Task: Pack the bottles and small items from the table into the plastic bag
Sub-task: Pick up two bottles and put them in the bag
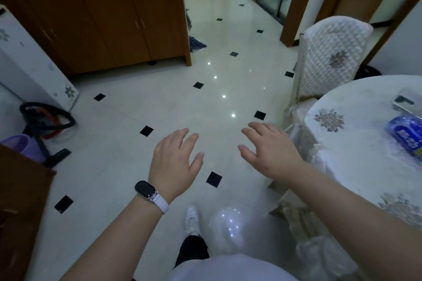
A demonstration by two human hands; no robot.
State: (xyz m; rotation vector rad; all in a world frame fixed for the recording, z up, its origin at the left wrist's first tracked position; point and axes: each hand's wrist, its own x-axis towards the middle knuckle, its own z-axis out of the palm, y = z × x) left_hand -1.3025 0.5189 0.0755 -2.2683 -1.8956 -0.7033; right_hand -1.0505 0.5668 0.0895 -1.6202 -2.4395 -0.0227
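My left hand (174, 162) and my right hand (270, 150) hover side by side over the tiled floor, palms down, fingers spread, both empty. A dark watch on a white strap is on my left wrist. To the right stands a round table (356, 143) under a white flowered cloth. On it lies a blue bottle (405, 134) on its side at the right edge of view, partly cut off. Behind it rests a flat silvery item (406, 100). My right hand is left of the table edge, apart from it. No plastic bag is identifiable in view.
A cloth-covered chair (328, 57) stands behind the table. A brown wooden cabinet (102, 25) fills the upper left. A vacuum cleaner with black hose (45, 121) and a purple bin (25, 146) sit at the left. My shoe (191, 220) is below.
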